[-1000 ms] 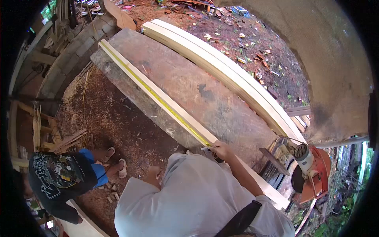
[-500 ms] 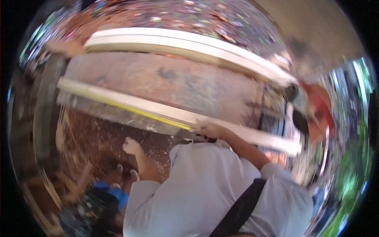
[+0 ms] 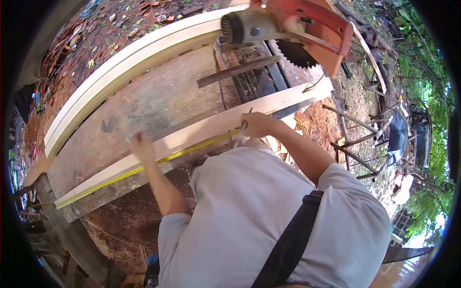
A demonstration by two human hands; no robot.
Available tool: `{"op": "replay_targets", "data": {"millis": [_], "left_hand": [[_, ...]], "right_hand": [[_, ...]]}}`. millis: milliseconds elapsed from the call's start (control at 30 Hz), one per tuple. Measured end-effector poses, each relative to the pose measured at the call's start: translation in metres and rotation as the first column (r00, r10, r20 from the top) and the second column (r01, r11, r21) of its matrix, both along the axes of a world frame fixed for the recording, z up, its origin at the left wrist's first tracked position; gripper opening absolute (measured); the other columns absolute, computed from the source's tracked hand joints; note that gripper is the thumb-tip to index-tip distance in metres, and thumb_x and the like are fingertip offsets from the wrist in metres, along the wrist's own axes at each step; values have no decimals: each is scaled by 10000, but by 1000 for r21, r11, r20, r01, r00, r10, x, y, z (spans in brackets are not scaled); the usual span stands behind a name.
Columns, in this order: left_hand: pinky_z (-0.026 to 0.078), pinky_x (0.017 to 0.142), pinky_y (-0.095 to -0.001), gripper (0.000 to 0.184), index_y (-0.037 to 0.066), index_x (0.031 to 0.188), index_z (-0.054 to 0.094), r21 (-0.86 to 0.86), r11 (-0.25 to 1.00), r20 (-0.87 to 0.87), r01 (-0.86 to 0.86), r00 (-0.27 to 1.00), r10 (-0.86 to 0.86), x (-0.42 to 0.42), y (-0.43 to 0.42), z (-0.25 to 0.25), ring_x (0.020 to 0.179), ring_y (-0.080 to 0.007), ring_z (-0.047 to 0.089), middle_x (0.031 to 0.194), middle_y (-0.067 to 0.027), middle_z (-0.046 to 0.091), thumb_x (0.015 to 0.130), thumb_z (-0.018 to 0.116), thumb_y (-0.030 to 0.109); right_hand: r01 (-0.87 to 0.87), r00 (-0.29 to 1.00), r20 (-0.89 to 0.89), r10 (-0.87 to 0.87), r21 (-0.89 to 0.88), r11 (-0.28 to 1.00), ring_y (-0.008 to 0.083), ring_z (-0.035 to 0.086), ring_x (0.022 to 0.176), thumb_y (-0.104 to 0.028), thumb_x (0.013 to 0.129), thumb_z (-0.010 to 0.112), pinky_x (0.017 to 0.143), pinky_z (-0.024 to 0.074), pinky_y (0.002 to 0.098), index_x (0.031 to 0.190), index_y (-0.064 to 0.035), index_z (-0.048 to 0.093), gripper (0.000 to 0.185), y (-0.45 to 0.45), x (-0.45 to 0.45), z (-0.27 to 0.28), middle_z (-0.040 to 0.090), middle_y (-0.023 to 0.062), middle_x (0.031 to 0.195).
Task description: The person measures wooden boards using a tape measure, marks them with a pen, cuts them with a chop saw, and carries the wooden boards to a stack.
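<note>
A long pale board (image 3: 206, 126) lies along the near edge of the workbench. A yellow tape measure (image 3: 177, 154) is stretched along the board's near side, from its left end to my right hand. My right hand (image 3: 259, 125) is closed at the tape's right end, in front of my chest. A thin, dark-tipped stick, perhaps a pencil, pokes up from its fingers, and the tape's case is mostly hidden. My left hand (image 3: 142, 146) is over the middle-left of the board, smeared by motion. Whether it touches the board I cannot tell.
A red-and-grey circular saw (image 3: 288, 29) with an exposed toothed blade (image 3: 297, 54) stands at the bench's back right. Long pale boards (image 3: 129, 62) lie along the far edge. A dark wood strip (image 3: 237, 72) rests near the saw. Metal frames (image 3: 357, 137) stand at right.
The view has swung right, bringing the saw closer to the middle. My left hand has moved from before the bench to over the board. My right hand stays at the tape's end.
</note>
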State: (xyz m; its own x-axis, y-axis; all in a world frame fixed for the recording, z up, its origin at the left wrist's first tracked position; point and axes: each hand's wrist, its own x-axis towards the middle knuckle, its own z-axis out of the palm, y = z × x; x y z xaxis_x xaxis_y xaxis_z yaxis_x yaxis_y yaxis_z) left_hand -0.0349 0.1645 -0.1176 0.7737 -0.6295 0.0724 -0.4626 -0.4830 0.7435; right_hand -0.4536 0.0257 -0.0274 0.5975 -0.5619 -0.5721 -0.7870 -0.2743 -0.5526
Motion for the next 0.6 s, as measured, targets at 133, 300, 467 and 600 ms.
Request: {"op": "replay_targets", "data": {"millis": [133,300,467,600], "left_hand": [[508,838,-473,373,-19,986,692,184,732,-254,655,752,-609,-149,-84,28,918,-415,669,951,-252,697,869,664,334],[512,870,-480,429,8,995,717,297,564,-245,771,632,-735,-239,-127,50,967,-411,674,975,-264,699,877,644,414],[515,805,-467,604,-37,901,721,349,666,-93,659,732,-675,-241,-116,38,870,-362,695,888,-247,708,819,708,562],[521,712,-472,694,-60,875,712,490,561,-332,667,738,-587,-166,-91,32,764,-371,696,771,-248,684,838,637,629]], "right_hand": [[84,988,-117,-104,-160,984,385,677,951,-293,757,702,819,529,453,1001,-25,669,364,-25,-90,-10,706,219,949],[176,954,-230,-191,-85,981,363,684,917,-336,716,764,824,532,437,1009,-39,689,424,-57,-170,20,711,205,937],[249,953,-126,-276,-192,949,235,655,745,-287,724,809,674,510,378,938,-7,675,377,-72,-219,0,681,138,789],[266,946,-137,-293,-184,946,226,660,734,-284,709,831,677,519,364,929,-6,688,382,-85,-235,5,682,136,774]]}}
